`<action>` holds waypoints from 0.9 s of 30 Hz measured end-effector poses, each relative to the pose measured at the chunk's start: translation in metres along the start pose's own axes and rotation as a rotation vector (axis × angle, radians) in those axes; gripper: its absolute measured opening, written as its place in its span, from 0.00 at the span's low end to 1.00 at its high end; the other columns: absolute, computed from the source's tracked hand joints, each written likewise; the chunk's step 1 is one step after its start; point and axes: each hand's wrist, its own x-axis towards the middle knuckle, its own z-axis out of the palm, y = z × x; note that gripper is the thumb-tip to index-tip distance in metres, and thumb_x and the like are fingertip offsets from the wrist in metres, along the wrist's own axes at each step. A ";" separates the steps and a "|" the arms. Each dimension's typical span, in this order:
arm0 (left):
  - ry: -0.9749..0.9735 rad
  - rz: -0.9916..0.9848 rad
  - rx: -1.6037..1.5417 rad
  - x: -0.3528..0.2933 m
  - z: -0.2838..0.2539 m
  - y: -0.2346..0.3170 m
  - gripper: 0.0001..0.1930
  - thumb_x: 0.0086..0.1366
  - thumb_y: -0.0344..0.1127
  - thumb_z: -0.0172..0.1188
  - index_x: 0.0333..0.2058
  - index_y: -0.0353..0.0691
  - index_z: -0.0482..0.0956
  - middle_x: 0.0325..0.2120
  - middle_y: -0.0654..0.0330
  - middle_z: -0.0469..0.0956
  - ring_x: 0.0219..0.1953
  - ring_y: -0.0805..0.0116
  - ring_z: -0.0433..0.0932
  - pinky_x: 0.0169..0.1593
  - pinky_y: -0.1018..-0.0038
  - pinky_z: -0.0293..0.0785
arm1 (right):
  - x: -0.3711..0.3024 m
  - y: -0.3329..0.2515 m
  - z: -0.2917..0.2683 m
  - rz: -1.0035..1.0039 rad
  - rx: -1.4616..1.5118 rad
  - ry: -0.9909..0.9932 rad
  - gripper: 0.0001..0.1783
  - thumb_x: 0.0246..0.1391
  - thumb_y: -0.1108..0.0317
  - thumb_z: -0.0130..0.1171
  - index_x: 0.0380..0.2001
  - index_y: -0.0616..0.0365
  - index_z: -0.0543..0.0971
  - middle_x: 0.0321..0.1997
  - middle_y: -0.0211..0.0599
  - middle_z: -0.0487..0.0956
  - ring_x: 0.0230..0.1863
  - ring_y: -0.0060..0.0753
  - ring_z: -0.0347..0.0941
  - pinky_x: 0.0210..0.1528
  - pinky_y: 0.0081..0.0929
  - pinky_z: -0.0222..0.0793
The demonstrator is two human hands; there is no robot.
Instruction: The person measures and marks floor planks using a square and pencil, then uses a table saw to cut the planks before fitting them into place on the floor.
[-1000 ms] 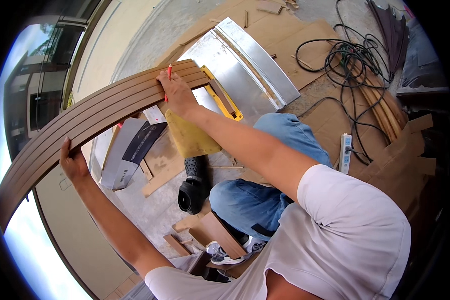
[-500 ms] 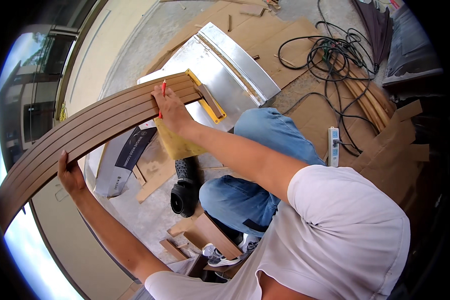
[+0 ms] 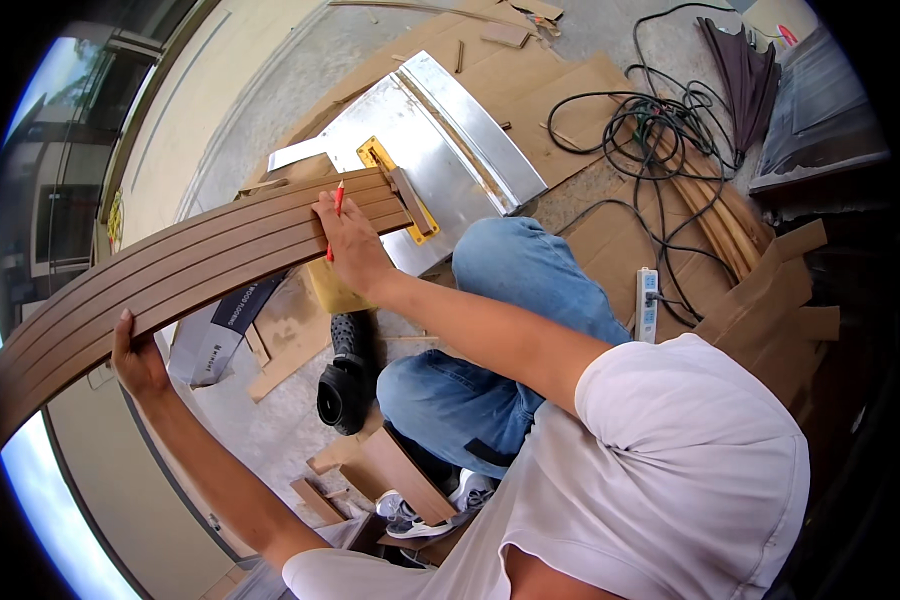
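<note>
A long brown grooved board (image 3: 210, 244) stretches from the far left to a silver metal machine top (image 3: 470, 120). Its right end lies by a yellow plate (image 3: 375, 152), where a small brown strip (image 3: 407, 198) sits. My left hand (image 3: 138, 358) grips the board's near edge, thumb on top and fingers underneath. Close to the right end, my right hand (image 3: 355, 243) is closed over the board, its underside fingers hidden. A red pencil (image 3: 339, 196) is tucked between the fingers of that hand.
Black cable (image 3: 660, 130) lies coiled on cardboard at the right, beside a white power strip (image 3: 647, 305). Below the board are a flooring carton (image 3: 205, 352) and a black clog (image 3: 344, 395). Wood offcuts (image 3: 405, 475) lie around a grey shoe (image 3: 410, 518).
The board's right end has shifted right and slightly down in the picture, now overlapping the yellow plate more. Both hands stay on the board, and the pencil remains in my right hand.
</note>
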 end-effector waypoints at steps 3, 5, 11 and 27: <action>0.048 -0.012 -0.009 -0.019 0.013 0.003 0.11 0.65 0.27 0.62 0.44 0.27 0.81 0.44 0.52 0.82 0.48 0.62 0.80 0.58 0.69 0.74 | -0.017 -0.007 -0.011 0.012 -0.030 0.001 0.34 0.52 0.83 0.51 0.65 0.72 0.60 0.63 0.56 0.72 0.67 0.61 0.62 0.71 0.47 0.57; 0.074 0.031 -0.014 -0.035 0.029 0.010 0.11 0.64 0.28 0.63 0.43 0.27 0.81 0.43 0.52 0.82 0.48 0.62 0.80 0.57 0.69 0.75 | -0.026 -0.013 -0.023 -0.018 -0.065 -0.091 0.35 0.51 0.82 0.53 0.64 0.72 0.61 0.66 0.61 0.68 0.68 0.62 0.61 0.72 0.47 0.57; 0.512 0.570 0.159 -0.134 0.036 0.080 0.28 0.64 0.34 0.66 0.59 0.24 0.70 0.55 0.48 0.75 0.54 0.57 0.76 0.60 0.64 0.74 | 0.097 -0.005 -0.091 -0.101 0.096 -0.661 0.26 0.58 0.54 0.62 0.55 0.57 0.76 0.48 0.48 0.83 0.51 0.53 0.79 0.54 0.40 0.73; 0.966 0.767 0.531 -0.386 0.058 0.114 0.25 0.70 0.31 0.55 0.62 0.24 0.65 0.58 0.44 0.70 0.59 0.61 0.70 0.63 0.66 0.68 | 0.355 0.334 -0.053 0.229 -0.765 -0.890 0.51 0.59 0.25 0.44 0.57 0.68 0.76 0.56 0.58 0.79 0.57 0.50 0.77 0.63 0.43 0.66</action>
